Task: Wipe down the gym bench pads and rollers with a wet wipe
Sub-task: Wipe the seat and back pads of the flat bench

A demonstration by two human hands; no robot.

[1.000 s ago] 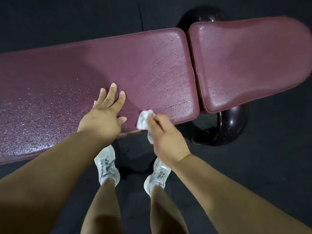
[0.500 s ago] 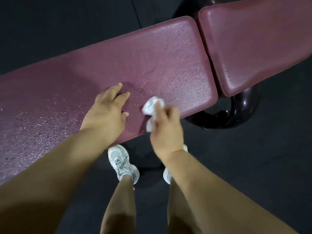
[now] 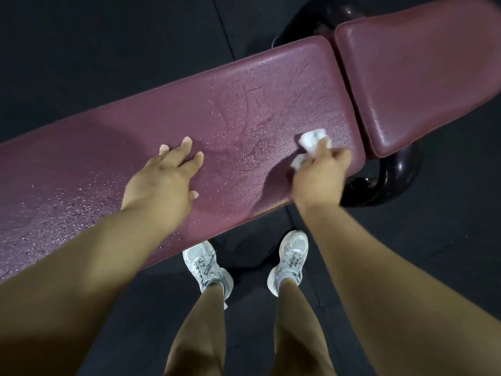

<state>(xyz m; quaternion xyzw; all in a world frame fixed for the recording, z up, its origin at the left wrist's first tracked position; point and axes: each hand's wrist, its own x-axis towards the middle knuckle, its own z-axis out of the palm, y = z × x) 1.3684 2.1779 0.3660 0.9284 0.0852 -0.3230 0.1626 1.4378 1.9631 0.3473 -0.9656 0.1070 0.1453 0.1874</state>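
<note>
The long maroon bench pad (image 3: 230, 109) runs from lower left to upper right and glistens with wet streaks and droplets. A shorter maroon seat pad (image 3: 423, 77) adjoins it at the right, across a narrow gap. My right hand (image 3: 320, 177) grips a crumpled white wet wipe (image 3: 311, 141) and presses it on the long pad close to its right end. My left hand (image 3: 165, 180) rests flat on the pad's middle, fingers straight and spread.
A black curved frame tube (image 3: 390, 183) shows under the gap between the pads, and again beyond them (image 3: 311, 20). My feet in white sneakers (image 3: 206, 267) stand on the dark rubber floor (image 3: 433, 267) just in front of the bench.
My right hand has carried the wipe from the pad's near edge up and to the right, toward the pad's end. The left hand stays flat on the pad. The view has shifted.
</note>
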